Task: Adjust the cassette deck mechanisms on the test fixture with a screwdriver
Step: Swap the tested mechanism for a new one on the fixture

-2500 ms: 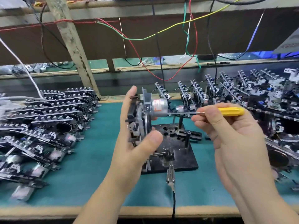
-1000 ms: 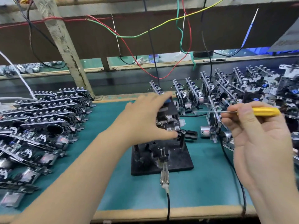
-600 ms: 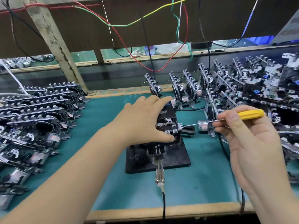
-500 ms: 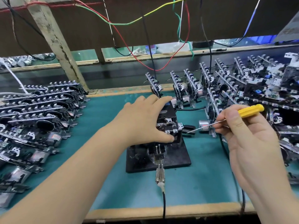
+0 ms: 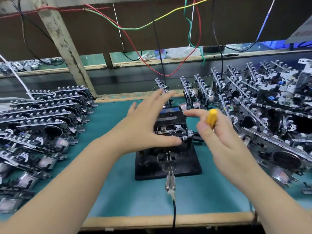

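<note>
I see 1 cassette mechanism (image 5: 172, 125) seated on the 1 black test fixture (image 5: 168, 163) mid-desk (image 5: 118, 196). My left hand (image 5: 145, 130) is spread flat, fingers straight, its thumb against the mechanism's near edge. My right hand (image 5: 217, 137) curls around 1 yellow-handled screwdriver (image 5: 211, 118); its tip is hidden. I'd steady the mechanism first, then seat the blade squarely before turning. Stacks of mechanisms on both sides are too many to count.

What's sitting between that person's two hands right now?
In the head view, the cassette mechanism on the black test fixture lies between the open left hand and the right hand, which holds the yellow screwdriver.
</note>
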Tool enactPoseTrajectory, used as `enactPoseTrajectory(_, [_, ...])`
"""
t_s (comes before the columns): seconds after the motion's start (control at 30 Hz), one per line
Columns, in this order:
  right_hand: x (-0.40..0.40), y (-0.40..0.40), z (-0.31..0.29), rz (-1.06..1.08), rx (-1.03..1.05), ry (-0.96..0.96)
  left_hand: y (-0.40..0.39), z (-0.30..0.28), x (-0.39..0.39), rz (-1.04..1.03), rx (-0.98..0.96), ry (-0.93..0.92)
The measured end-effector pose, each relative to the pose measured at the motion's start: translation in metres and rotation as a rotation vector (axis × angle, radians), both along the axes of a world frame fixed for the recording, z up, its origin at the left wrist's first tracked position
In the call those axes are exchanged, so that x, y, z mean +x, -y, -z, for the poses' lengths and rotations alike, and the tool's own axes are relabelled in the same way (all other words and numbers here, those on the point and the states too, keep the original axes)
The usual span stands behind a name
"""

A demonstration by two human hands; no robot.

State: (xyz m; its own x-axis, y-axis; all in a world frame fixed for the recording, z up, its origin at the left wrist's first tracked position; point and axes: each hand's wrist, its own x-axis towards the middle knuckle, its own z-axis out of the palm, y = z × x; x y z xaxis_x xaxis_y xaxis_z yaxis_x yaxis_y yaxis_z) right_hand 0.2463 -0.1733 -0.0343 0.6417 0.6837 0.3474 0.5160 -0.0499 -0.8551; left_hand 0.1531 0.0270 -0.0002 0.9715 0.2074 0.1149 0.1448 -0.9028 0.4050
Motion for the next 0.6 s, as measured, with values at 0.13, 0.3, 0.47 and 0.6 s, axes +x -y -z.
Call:
enactPoseTrajectory(0.13, [-0.003, -0.004, 0.002, -0.009, -0.198, 0.171, -0.01, 0.021, -0.043, -0.034, -0.106, 0.114])
enactPoseTrajectory(0.3, [-0.001, -0.007, 0.006, -0.016, -0.142, 0.231, 0.001, 0.046, -0.053, -0.061, -0.06, 0.176])
enactPoseTrajectory(0.47, [0.001, -0.006, 0.018, -0.027, -0.092, 0.216, 0.024, 0.065, -0.039, -0.17, -0.191, 0.394])
enactPoseTrajectory(0.6, [-0.002, -0.006, 0.021, -0.057, -0.055, 0.177, 0.031, 0.076, -0.028, -0.268, -0.37, 0.528])
